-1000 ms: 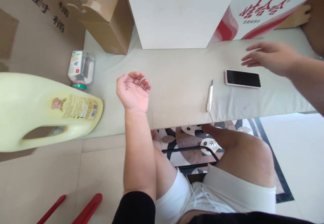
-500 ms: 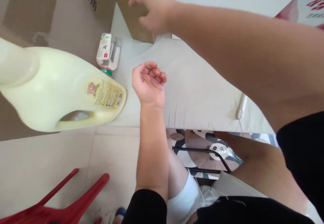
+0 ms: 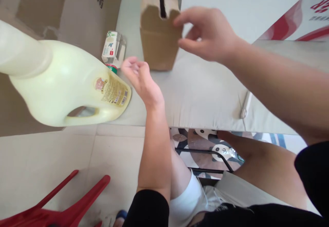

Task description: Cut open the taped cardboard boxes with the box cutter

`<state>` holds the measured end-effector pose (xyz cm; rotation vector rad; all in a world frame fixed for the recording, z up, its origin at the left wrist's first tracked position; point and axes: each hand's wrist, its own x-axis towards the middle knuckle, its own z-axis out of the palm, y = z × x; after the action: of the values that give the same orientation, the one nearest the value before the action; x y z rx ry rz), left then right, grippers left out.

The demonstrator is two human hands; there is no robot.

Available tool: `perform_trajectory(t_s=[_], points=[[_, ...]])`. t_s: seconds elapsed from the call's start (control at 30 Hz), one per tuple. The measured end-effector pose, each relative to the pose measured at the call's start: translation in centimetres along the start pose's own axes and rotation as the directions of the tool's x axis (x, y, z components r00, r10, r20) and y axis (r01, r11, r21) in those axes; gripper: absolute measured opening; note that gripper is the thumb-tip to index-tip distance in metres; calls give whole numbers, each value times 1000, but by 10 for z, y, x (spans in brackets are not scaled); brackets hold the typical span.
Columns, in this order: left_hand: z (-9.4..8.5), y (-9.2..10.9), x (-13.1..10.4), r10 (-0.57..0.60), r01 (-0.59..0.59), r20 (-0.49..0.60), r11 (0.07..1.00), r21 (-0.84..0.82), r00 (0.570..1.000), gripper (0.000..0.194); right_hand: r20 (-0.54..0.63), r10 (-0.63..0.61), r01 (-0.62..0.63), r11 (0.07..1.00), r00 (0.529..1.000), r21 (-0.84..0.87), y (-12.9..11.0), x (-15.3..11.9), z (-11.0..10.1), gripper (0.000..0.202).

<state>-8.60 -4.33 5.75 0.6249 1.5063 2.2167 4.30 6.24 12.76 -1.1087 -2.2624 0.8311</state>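
Small brown box: this box (image 3: 160,43) is at 12 o'clock from the middle of the view, with a dark slit in its top; a white carton (image 3: 231,8) is at its 3 o'clock side.
Right hand: the right hand (image 3: 208,35) is at the right edge of the box; the thumb and forefinger are spread apart, and the hand is blurred, so I cannot tell if it touches.
Left hand: the left hand (image 3: 142,81) is empty, below the box at its 7 o'clock; the fingers are loosely bent and near each other.
Bottles: the yellowish jug (image 3: 61,83) lies at 9 o'clock; the small clear bottle (image 3: 114,50) is at 10 o'clock, on the table (image 3: 203,97).
White cutter: the white cutter (image 3: 246,107) lies at 3 o'clock, partly behind the right forearm.
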Motion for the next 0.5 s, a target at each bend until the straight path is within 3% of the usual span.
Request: perform_trajectory(t_s=[0.07,0.1,0.13,0.2,0.27,0.33,0.4,0.5], points=[[-1,3,-4,216,-211,-51,973,90,975,17,-84,-64,64,998,994,-3,19,-54,-15,24],[-1,4,-5,267,-260,-57,959,109,962,17,-119,-85,89,996,989,24,28,-82,-23,13],[-1,5,-6,275,-269,-48,957,108,960,17,-203,-134,154,984,970,85,37,-109,-29,10],[2,3,-6,206,-207,20,977,55,978,13,-369,-204,281,945,907,167,49,-156,-40,26],[9,-2,-8,95,-92,144,995,-31,985,13,-431,-281,333,942,857,48,55,-190,-47,34],[18,-5,-14,74,-50,274,994,-92,959,21,-397,-384,356,923,834,-146,57,-210,-50,30],[27,-8,-23,166,-124,353,983,-137,921,21,-350,-455,382,887,819,-259,59,-221,-50,26],[40,-8,-37,305,-277,399,952,-130,865,22,-375,-416,349,907,829,-235,67,-227,-50,26]])
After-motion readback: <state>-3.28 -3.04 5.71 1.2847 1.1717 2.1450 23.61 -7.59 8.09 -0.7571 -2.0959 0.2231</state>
